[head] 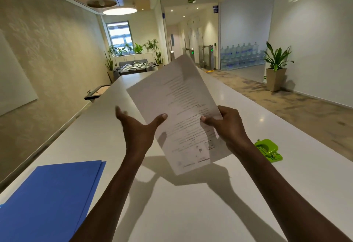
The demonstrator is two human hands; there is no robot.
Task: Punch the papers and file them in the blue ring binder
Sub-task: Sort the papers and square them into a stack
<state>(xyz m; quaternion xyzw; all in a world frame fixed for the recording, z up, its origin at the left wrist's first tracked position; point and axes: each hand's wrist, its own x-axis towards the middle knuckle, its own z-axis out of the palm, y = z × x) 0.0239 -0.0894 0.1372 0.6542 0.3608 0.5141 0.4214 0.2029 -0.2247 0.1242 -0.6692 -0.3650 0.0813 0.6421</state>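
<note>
White printed papers are held up in the air above the long white table, tilted to the right. My right hand pinches their right edge, thumb on the front. My left hand is at the left edge with fingers spread, only its thumb touching the sheets. The blue ring binder lies shut on the table at the near left. A green hole punch sits on the table to the right, beyond my right forearm.
The table runs far ahead towards a table-football game and potted plants. A wall runs close along the left side. To the right lies an open carpeted floor with stacked water bottles behind glass.
</note>
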